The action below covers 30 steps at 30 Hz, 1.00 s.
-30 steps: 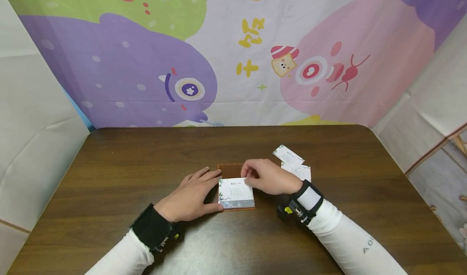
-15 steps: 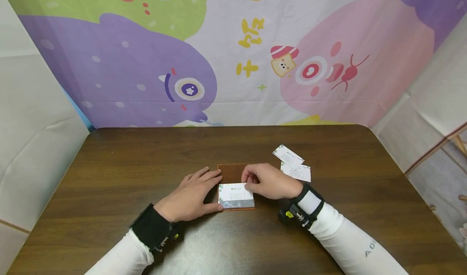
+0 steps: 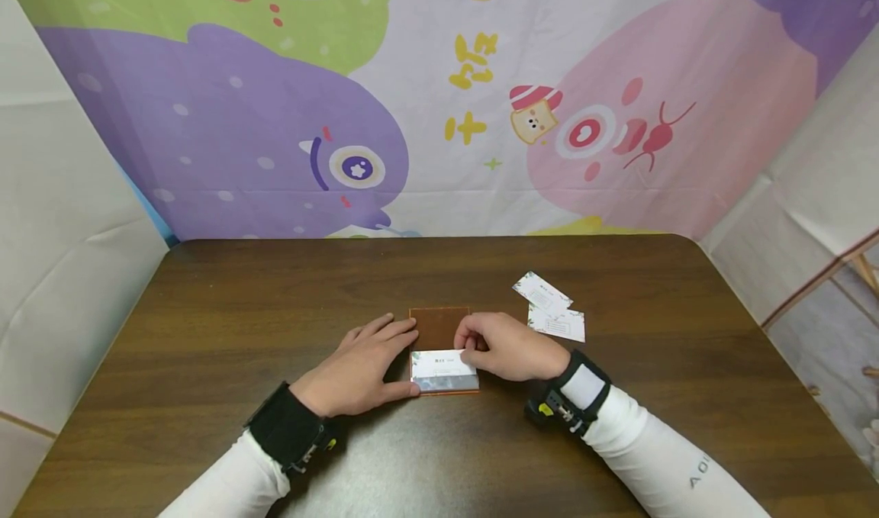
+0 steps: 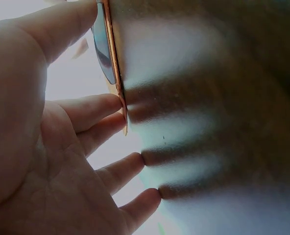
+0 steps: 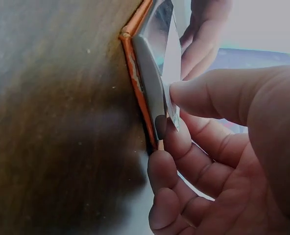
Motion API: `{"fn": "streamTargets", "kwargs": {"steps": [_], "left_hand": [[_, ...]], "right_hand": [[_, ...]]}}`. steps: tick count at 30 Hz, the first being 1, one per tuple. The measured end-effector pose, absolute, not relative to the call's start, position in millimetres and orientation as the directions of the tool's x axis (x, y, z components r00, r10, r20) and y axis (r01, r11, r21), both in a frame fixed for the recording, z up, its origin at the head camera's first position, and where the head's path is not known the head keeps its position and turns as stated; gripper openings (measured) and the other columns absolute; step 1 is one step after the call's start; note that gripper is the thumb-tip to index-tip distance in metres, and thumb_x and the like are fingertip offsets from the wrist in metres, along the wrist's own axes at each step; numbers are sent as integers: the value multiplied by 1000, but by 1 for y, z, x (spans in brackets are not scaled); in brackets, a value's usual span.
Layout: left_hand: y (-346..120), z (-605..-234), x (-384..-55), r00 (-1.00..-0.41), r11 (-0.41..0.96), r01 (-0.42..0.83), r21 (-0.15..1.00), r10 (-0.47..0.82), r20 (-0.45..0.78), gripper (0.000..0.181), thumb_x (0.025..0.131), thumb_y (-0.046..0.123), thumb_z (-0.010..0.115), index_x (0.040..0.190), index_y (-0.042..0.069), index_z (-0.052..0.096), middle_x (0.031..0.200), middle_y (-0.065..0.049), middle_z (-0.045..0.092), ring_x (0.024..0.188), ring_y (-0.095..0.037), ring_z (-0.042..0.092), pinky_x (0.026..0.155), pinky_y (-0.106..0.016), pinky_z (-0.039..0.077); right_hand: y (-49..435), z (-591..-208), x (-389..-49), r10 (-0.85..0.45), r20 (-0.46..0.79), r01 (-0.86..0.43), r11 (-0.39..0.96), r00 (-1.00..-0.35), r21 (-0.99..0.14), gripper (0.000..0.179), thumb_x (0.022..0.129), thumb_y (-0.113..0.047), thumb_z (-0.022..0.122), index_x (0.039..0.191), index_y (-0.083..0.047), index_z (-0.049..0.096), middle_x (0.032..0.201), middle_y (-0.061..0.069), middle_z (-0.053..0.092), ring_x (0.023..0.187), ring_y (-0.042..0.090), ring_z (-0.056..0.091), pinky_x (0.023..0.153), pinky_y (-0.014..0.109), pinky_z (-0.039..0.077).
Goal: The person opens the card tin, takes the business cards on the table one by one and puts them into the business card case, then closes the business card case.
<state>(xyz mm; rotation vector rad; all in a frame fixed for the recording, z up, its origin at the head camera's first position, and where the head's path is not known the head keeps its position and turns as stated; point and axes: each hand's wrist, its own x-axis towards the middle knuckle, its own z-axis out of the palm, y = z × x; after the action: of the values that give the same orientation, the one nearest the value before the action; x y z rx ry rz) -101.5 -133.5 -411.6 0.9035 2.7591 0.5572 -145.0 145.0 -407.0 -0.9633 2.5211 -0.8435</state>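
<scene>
A brown business card case [image 3: 434, 327] lies opened out on the table, with a shiny grey pocket [image 3: 448, 384] along its near part. The near portion of a white business card [image 3: 434, 361] sits behind that pocket. My right hand [image 3: 515, 344] pinches the card's right edge between thumb and index finger; the right wrist view shows the card [image 5: 172, 58] bent slightly away from the pocket, with other fingertips by the case's edge. My left hand [image 3: 360, 367] rests spread at the case's left side, thumb and fingertips touching its edge and the table.
Two more white cards [image 3: 556, 324] lie partly overlapping on the table, beyond my right hand. A cartoon-printed cloth [image 3: 426, 121] hangs behind the far edge of the wooden table [image 3: 288, 281].
My right hand has moved toward me, sliding the card down into the pocket, so less of it shows and more brown case is bare. The left hand has stayed in place.
</scene>
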Motion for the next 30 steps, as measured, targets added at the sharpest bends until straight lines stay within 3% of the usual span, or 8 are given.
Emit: {"fn": "streamTargets", "kwargs": {"steps": [13, 30], "left_hand": [[-134, -412, -101, -796, 743, 534, 404, 603, -58, 80, 98, 49, 75, 159, 4, 49, 167, -12, 41, 157, -43, 26, 116, -70, 31], [-133, -412, -102, -797, 749, 526, 404, 599, -73, 82, 98, 52, 75, 160, 6, 48, 167, -11, 41, 157, -42, 26, 116, -70, 30]], "right_hand": [[147, -409, -142, -695, -45, -564, 618, -718, -548, 7, 99, -13, 74, 103, -18, 72, 98, -9, 61, 92, 14, 58, 83, 33, 51], [158, -403, -143, -668, -7, -554, 623, -744, -552, 19, 99, -19, 77, 117, -14, 71, 105, -5, 64, 98, 14, 60, 87, 35, 53]]}}
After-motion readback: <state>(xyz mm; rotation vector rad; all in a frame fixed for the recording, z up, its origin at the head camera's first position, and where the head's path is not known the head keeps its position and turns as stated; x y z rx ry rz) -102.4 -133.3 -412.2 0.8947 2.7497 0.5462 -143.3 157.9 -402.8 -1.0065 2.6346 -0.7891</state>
